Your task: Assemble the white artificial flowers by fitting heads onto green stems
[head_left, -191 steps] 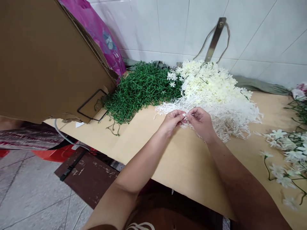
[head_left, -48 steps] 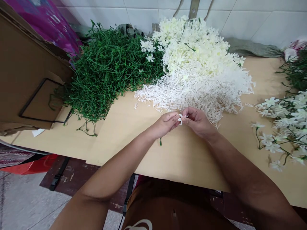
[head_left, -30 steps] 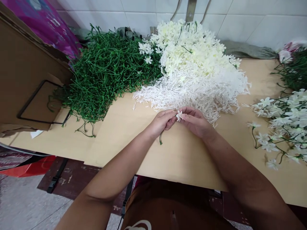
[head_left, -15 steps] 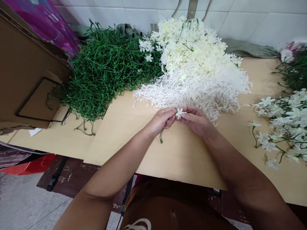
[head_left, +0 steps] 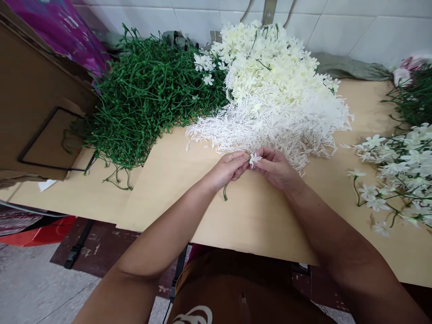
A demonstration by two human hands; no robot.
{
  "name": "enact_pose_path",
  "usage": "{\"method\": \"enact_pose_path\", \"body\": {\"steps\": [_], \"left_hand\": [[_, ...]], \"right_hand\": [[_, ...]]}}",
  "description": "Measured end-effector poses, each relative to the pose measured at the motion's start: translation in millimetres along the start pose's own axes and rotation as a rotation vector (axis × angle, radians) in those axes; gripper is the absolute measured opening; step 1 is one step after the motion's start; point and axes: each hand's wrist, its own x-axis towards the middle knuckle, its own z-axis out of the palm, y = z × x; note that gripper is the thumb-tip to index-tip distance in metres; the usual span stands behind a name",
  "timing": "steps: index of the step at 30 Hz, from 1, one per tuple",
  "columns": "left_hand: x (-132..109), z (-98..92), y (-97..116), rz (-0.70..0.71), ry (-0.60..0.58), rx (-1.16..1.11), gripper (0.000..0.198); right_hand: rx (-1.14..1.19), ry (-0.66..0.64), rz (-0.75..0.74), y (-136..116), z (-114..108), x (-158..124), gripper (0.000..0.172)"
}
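Note:
My left hand (head_left: 232, 167) is closed on a green artificial flower stem (head_left: 226, 192), whose lower end hangs below the fingers. At the stem's top, between both hands, shows a small white artificial flower (head_left: 253, 160). The fingertips of my right hand (head_left: 274, 167) pinch at that flower's petals; whether they also hold a thin white piece is too small to tell. Just beyond my hands lies a heap of thin white sticks (head_left: 270, 128), with a pile of white and cream flower heads (head_left: 270, 67) behind it. A mound of green stems (head_left: 158, 90) spreads to the left.
Flowers on stems (head_left: 405, 175) lie at the right, with more green stems (head_left: 413, 96) behind them. A cardboard box (head_left: 37, 90) with a black wire frame (head_left: 38, 135) stands at the left. The tabletop's front edge (head_left: 236, 249) runs close to my body. A tiled wall (head_left: 347, 36) stands behind.
The white flower between my fingers has turned slightly. Both hands stay in nearly the same place with the same grip, and the whole view has shifted a little.

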Motion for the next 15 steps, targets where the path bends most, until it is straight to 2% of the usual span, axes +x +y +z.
{"method": "enact_pose_path", "body": {"steps": [5, 15], "left_hand": [[-0.4, 0.1, -3.0, 0.041, -0.009, 0.059, 0.039], [-2.9, 1.8, -7.5, 0.178, -0.053, 0.14, 0.048]], "right_hand": [[-0.007, -0.03, 0.095, -2.8, -3.3, 1.2, 0.032], [-0.069, -0.017, 0.111, -4.0, -3.0, -0.5, 0.033]]}}
